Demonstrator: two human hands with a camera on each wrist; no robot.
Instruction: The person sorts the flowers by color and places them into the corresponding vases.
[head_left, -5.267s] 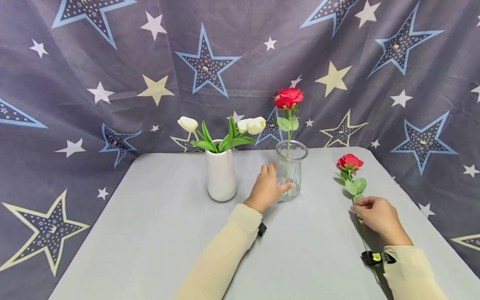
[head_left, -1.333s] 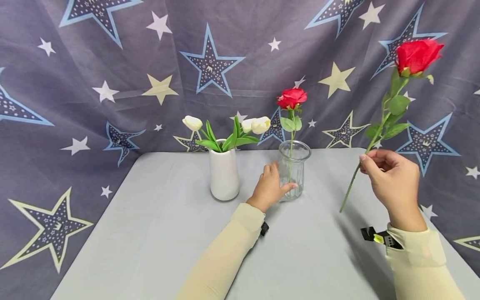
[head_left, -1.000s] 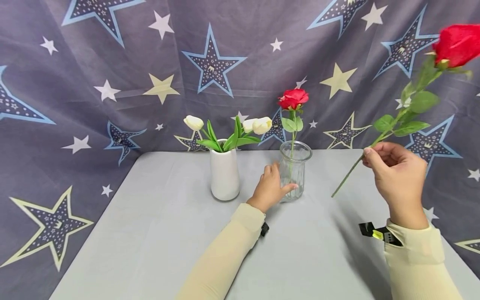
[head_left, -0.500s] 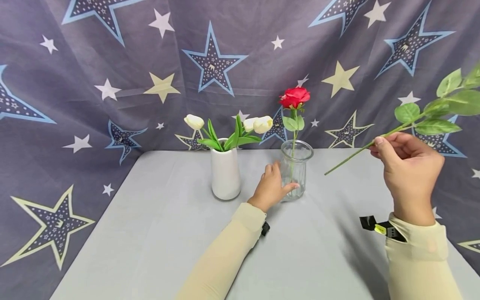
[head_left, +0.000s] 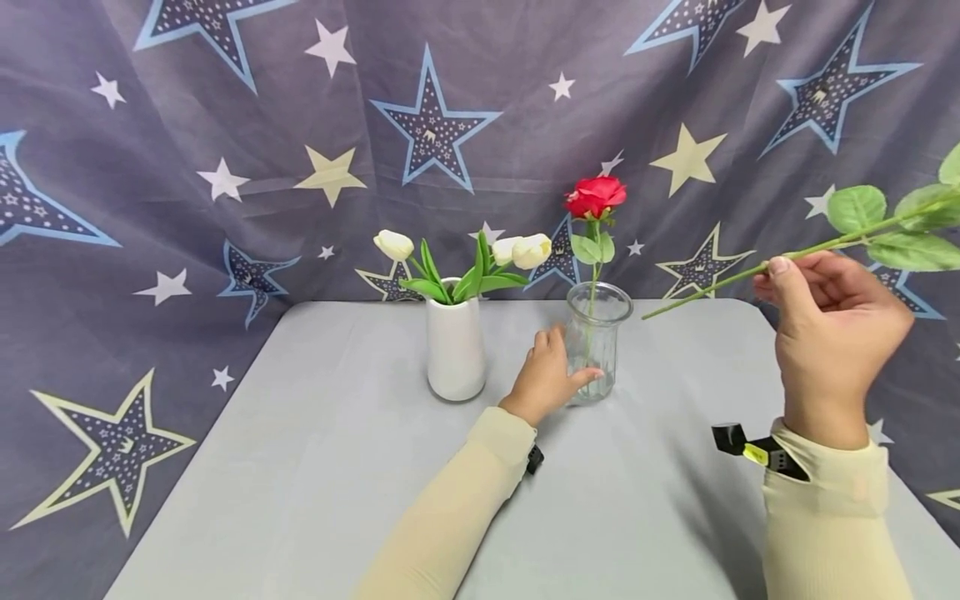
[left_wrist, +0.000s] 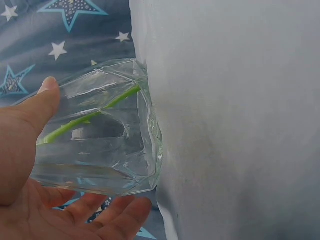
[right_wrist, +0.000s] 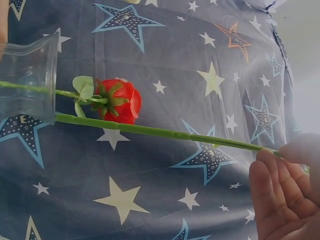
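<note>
My left hand (head_left: 546, 379) holds the clear glass vase (head_left: 604, 343), its thumb and fingers around opposite sides. In the left wrist view, a green stem slants inside the glass. A red rose (head_left: 597, 198) stands upright in this vase. My right hand (head_left: 836, 342) pinches the stem of a second rose (head_left: 708, 290) between thumb and fingers, raised above the table. That stem slopes down leftward, its cut end just right of the vase rim; the bloom is outside the head view. In the right wrist view, the held stem (right_wrist: 165, 133) passes below the standing rose's bloom.
A white ceramic vase (head_left: 455, 354) with cream tulips (head_left: 531, 250) and green leaves stands left of the glass vase. A grey cloth covers the table (head_left: 315, 467). A star-patterned curtain (head_left: 510, 58) hangs behind and at the sides.
My right hand has picked the second rose off the table, raised it and tipped it, swinging the bloom out rightward and the stem end up towards the vase rim. The left hand stays at the glass vase.
</note>
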